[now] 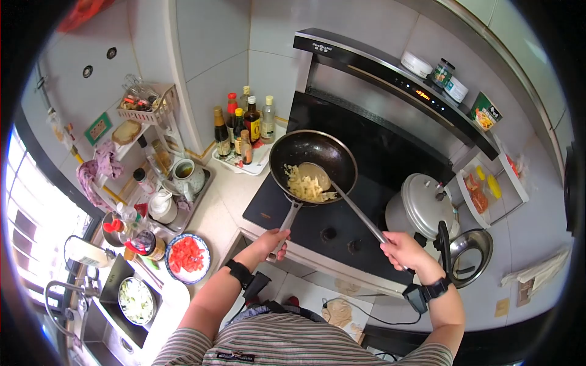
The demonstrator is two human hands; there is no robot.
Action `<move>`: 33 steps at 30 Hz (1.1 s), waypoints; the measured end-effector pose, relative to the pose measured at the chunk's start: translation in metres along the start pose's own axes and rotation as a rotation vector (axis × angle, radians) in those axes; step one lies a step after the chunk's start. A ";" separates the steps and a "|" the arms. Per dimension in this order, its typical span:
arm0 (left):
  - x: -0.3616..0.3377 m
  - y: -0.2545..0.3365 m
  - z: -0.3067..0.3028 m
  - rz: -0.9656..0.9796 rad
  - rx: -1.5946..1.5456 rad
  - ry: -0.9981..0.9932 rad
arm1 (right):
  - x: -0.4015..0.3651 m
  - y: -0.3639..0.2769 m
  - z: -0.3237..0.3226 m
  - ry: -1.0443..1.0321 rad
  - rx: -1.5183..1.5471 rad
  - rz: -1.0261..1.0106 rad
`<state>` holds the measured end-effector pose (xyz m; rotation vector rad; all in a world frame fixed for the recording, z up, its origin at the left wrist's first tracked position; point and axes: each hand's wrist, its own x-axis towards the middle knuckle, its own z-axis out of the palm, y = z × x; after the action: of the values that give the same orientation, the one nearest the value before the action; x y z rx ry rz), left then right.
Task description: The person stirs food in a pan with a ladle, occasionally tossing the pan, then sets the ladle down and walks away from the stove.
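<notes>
My left hand (pixel 271 244) is wrapped round the handle of a dark wok (pixel 328 145), which is tilted over the black stove (pixel 274 207) with its inside facing me. In my right hand (pixel 404 249) is a long metal ladle (pixel 361 211), gripped near the end of its shaft. Its rounded head lies inside the wok, among pale yellow chopped pieces of food (pixel 302 186) gathered at the lower side. Both wrists carry black straps with small devices.
Sauce bottles (pixel 252 120) stand on a tray left of the wok. A pressure cooker (pixel 419 204) and metal bowl (pixel 471 259) are at right. Chopped red pieces fill a plate (pixel 188 258); a bowl of pale chopped vegetables (pixel 137 301) sits by the sink. A range hood (pixel 390 73) overhangs the stove.
</notes>
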<state>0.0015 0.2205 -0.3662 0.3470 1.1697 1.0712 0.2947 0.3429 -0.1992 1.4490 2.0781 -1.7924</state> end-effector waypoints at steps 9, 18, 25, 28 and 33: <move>-0.003 0.002 0.002 -0.015 -0.042 -0.022 | 0.048 0.024 0.005 0.139 -0.251 -0.098; -0.004 0.000 0.002 0.037 0.002 -0.024 | 0.111 0.017 0.041 0.314 -0.379 -0.243; -0.003 0.000 0.001 -0.017 -0.002 -0.013 | 0.040 0.018 0.017 -0.009 -0.090 -0.052; -0.004 0.001 0.002 -0.008 0.029 0.004 | 0.069 0.035 0.027 0.150 0.081 -0.068; -0.003 0.001 0.002 -0.008 0.036 0.021 | 0.168 0.100 0.045 0.871 -0.462 -0.683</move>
<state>0.0027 0.2187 -0.3630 0.3595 1.2090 1.0506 0.2421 0.3985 -0.3846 1.6466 3.4192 -0.5970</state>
